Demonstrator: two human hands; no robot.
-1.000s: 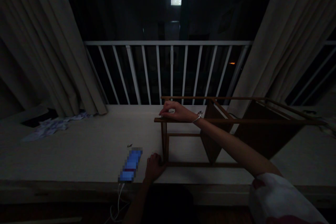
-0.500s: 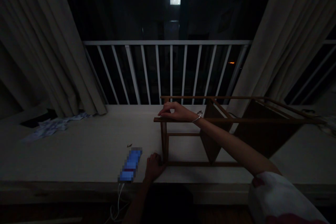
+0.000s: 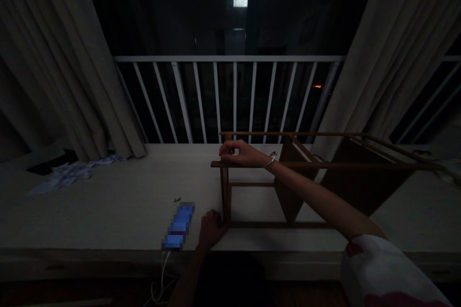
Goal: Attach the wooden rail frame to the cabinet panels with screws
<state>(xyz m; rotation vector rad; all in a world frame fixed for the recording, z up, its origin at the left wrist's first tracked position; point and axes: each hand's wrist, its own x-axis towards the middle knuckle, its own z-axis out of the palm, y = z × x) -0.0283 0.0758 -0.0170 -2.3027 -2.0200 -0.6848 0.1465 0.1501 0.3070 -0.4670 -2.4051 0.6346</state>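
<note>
A brown wooden shelf rack (image 3: 281,225) lies on its side on a pale ledge, its leg ends toward the left. Over the raised leg, near its end, my right hand (image 3: 243,152) has its thumb and fingers closed in a pinch; anything between the fingertips is too dark to make out. A bracelet (image 3: 272,158) circles that wrist. Down at the rack's lower left corner, my left hand (image 3: 212,229) is closed with curled fingers against the frame. Left of it lies a phone (image 3: 179,226), its lit screen pixelated. A small brown piece (image 3: 177,199) sits just beyond the phone.
White cables (image 3: 163,271) hang from the phone over the ledge's front edge. Behind the ledge (image 3: 144,220) stands a white railing (image 3: 235,100) before a dark window. Curtains (image 3: 90,81) hang on both sides. Crumpled papers (image 3: 72,172) lie at the left.
My right fingertips have curled inward and lifted slightly over the leg end. My left hand, the rack and the phone look unmoved.
</note>
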